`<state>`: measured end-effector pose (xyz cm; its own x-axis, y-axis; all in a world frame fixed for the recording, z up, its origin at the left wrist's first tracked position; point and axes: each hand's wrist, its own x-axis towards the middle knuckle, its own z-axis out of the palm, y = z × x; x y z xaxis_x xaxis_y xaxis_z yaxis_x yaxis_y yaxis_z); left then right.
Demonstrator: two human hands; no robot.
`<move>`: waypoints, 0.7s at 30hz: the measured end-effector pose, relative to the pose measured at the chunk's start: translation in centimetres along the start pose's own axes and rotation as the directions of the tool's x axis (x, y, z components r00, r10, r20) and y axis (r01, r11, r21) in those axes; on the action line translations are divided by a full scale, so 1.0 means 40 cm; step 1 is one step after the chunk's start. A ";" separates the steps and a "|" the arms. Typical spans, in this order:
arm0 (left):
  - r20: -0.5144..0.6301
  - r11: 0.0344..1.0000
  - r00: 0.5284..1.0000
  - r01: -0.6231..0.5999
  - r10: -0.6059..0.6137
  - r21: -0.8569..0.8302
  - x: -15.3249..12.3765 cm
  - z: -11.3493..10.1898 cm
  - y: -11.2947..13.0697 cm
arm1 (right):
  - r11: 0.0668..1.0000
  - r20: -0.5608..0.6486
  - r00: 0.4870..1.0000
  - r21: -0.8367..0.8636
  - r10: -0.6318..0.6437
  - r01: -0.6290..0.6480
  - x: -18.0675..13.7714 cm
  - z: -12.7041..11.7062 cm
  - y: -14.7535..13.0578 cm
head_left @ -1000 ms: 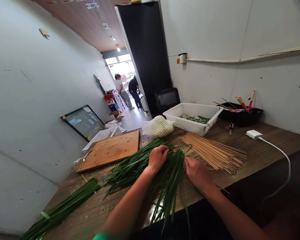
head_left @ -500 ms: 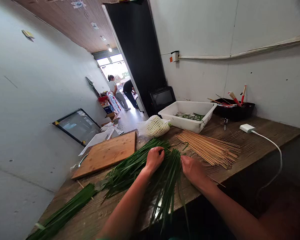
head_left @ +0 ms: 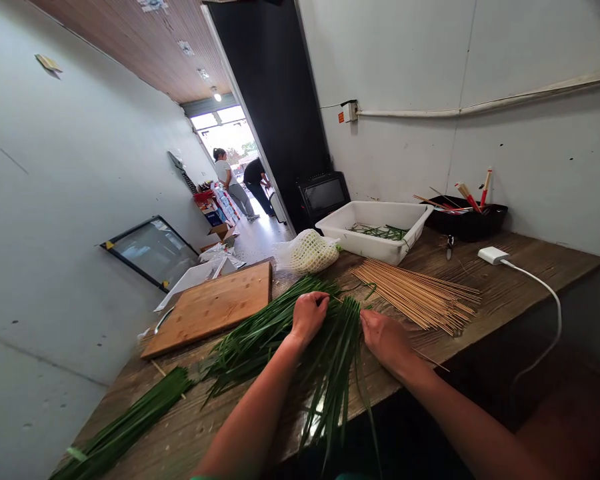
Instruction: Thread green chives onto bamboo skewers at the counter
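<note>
My left hand (head_left: 310, 317) is over the larger pile of long green chives (head_left: 260, 333), fingers curled in a pinch. What they hold, if anything, is hidden. A thin bamboo skewer (head_left: 337, 299) shows its tip beside those fingertips. It runs through the upper ends of a row of chives (head_left: 337, 360), whose leaves hang toward me over the table edge. My right hand (head_left: 380, 333) is closed around the skewer just right of that row. The skewer's rear end sticks out below the right wrist. Loose skewers (head_left: 423, 297) lie fanned out beyond my right hand.
Another skewered chive bunch (head_left: 135, 413) lies at the left. A wooden cutting board (head_left: 215, 307), a net-wrapped bundle (head_left: 307, 253), a white tub (head_left: 370, 250) and a black basket (head_left: 470, 223) line the back. A white adapter (head_left: 493, 255) trails its cable off the table (head_left: 540, 267). Two people stand near the doorway.
Both hands, the skewer and the chives stay almost where they were. The view has shifted very slightly.
</note>
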<state>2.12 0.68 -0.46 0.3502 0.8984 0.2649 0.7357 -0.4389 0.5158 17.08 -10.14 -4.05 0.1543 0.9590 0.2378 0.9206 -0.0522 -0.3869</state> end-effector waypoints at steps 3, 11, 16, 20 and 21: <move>0.001 1.000 1.000 0.009 -0.009 0.011 -0.003 -0.001 0.003 | 1.000 0.001 1.000 0.004 0.005 -0.005 0.000 -0.001 -0.001; 0.007 1.000 1.000 0.013 -0.013 0.003 -0.010 -0.003 0.015 | 1.000 0.006 1.000 -0.005 0.019 -0.019 -0.002 -0.006 -0.006; 0.004 1.000 1.000 -0.012 0.012 0.025 -0.013 -0.003 0.016 | 1.000 0.016 1.000 -0.004 0.013 -0.013 -0.001 -0.007 -0.005; -0.016 0.998 1.000 -0.025 0.026 0.062 -0.014 0.001 0.015 | 1.000 0.023 1.000 0.006 0.004 -0.004 -0.002 -0.015 -0.009; -0.017 0.997 0.999 -0.027 0.028 0.069 -0.016 0.003 0.016 | 1.000 0.021 1.000 0.009 0.003 -0.004 -0.003 -0.016 -0.010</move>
<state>2.45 -0.17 -0.38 0.3608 0.8852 0.2937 0.7641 -0.4611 0.4511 16.92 -10.41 -3.35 0.1499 0.9644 0.2177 0.9168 -0.0531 -0.3958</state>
